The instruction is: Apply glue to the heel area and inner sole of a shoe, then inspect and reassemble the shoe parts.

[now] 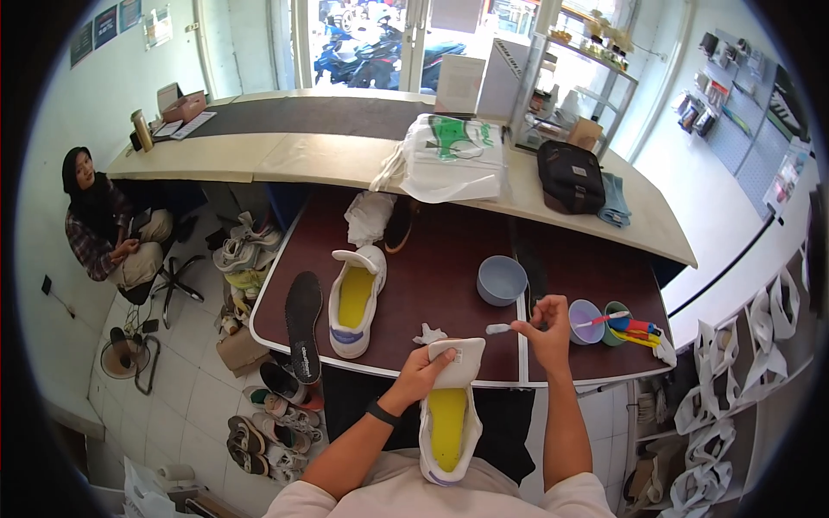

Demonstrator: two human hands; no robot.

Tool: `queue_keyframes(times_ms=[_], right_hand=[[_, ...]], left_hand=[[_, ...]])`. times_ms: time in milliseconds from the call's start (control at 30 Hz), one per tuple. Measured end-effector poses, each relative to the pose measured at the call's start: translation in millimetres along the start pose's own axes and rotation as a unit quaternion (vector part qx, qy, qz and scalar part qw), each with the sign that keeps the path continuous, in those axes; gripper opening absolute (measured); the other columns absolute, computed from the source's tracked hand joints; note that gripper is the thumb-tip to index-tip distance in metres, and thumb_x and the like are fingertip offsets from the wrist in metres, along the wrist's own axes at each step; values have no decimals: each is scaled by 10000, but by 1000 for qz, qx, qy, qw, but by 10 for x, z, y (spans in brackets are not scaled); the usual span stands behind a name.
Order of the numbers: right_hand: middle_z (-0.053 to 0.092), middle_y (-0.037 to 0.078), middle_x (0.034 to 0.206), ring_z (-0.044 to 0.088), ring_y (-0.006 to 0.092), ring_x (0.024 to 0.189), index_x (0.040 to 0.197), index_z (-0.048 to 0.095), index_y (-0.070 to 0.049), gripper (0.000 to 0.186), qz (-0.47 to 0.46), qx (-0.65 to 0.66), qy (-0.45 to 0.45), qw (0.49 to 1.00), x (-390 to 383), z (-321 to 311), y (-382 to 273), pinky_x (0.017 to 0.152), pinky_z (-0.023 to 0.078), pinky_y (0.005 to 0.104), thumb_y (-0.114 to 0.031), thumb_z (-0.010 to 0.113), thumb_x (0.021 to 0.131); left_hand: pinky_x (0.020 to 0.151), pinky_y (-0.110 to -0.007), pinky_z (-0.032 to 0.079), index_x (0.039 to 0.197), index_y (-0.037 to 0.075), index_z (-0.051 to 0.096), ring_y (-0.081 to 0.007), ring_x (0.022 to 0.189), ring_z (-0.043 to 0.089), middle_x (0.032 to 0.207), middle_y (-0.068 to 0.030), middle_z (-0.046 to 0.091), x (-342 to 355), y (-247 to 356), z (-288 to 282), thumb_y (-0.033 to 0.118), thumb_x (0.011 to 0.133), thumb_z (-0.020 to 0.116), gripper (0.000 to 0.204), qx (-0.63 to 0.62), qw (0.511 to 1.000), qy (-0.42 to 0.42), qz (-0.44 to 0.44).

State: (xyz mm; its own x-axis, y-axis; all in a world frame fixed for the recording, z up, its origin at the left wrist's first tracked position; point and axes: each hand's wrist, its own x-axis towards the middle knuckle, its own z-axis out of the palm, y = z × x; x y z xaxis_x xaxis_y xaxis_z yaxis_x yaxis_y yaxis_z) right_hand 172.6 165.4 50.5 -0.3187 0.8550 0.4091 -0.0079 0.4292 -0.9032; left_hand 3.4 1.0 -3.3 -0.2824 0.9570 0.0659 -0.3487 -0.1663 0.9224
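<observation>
Sneaker gripped at the near edge, small brush held in our right hand

Sneaker (449,414) first: white with a yellow insole, it sat at the near edge of the dark brown table (432,259), toe end pointing away from us and heel end close against our body. Our left hand (425,373) was closed around its toe end, fingers wrapped over the white upper. Our right hand (547,332) was up just to the right of it, fingers pinched shut on a small brush (501,328) whose white head pointed left, hovering just beyond the sneaker's toe without touching it, as far as we could tell.

Out on the table, the second sneaker (356,298) lay to the left, yellow lining showing, with a black insole (303,324) flat beside it near the left edge. A grey-blue bowl (501,279) stood further off, just beyond our right hand. To the right we had a lilac cup (585,321) and a green cup (616,319) side by side, a toothbrush lying across them. A crumpled white cloth (369,216) lay at the far side of the table. On the pale counter beyond sat a white plastic bag (453,160) and a black bag (570,177). Far to the left, a person (108,224) sat on a chair, well apart from us.
</observation>
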Motion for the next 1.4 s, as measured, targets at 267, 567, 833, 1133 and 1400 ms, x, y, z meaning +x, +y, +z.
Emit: queue_keyframes(times_ms=[267,567,833,1133,1400], right_hand=[[445,-27,750,429,73,678,938,480,-97,590,-13,-63,51,997,-78,33,10,624,394,229,-213,937,582],[471,4,770,434,135,708,899,494,-89,599,-160,-188,-7,969,-289,-39,60,655,378,282,-267,941,543],[483,0,773,439,132,711,868,478,-93,575,-222,-190,-97,951,-305,-60,71,651,369,273,-259,931,554],[471,-7,779,437,116,701,848,485,-99,545,-127,-148,-77,978,-254,-63,153,660,389,259,-208,933,557],[485,-7,753,449,119,680,822,500,-95,525,-162,-124,-98,974,-281,-14,7,616,369,267,-226,934,556]], left_hand=[[782,-248,496,1136,9,626,-93,897,609,1008,-26,646,3,-40,-10,259,986,558,299,-33,999,-13,-27],[759,-248,499,1092,8,635,-91,862,615,962,-27,653,28,-51,-24,290,982,562,311,-29,999,-5,-41],[738,-252,509,1076,10,642,-99,840,626,944,-33,657,44,-74,-40,301,984,555,318,-28,999,-4,-39],[722,-245,509,1076,10,646,-94,827,625,944,-26,659,41,-79,-22,295,981,565,311,-45,998,10,-41],[748,-258,513,1106,8,626,-100,870,628,969,-40,661,45,-107,-55,298,986,552,323,-39,999,-4,-30]])
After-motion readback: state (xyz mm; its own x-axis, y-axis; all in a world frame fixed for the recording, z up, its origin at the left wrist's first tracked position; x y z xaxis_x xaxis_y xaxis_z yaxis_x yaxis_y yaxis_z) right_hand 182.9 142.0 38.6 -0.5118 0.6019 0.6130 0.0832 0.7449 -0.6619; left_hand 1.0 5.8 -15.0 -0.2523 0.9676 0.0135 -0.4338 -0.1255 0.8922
